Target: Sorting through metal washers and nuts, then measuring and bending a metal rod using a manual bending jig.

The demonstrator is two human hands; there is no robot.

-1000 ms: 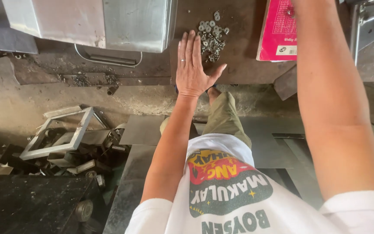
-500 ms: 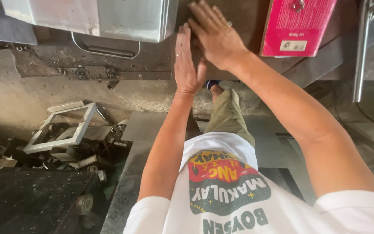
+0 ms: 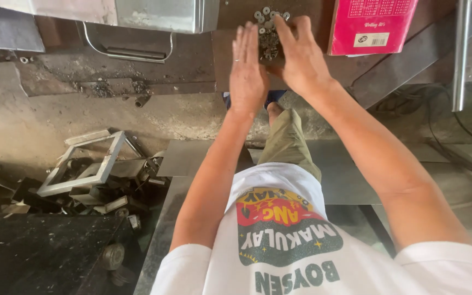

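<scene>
A heap of small metal washers and nuts (image 3: 269,28) lies on a dark workbench top (image 3: 192,60) at the upper middle. My left hand (image 3: 247,71) stands on edge with straight fingers, pressed against the left side of the heap. My right hand (image 3: 300,57) lies flat with spread fingers on the heap's right side, touching the pieces. Neither hand grips anything. Part of the heap is hidden between the two hands.
A pink booklet (image 3: 372,24) lies on the bench to the right. A grey metal box (image 3: 137,12) with a wire handle (image 3: 127,50) sits at upper left. Scrap metal frames (image 3: 83,166) lie on the floor at left. A steel rod (image 3: 460,54) stands at right.
My right hand came down from the pink booklet and over to the heap, landing on its right side. My left hand stayed against the heap's left side.
</scene>
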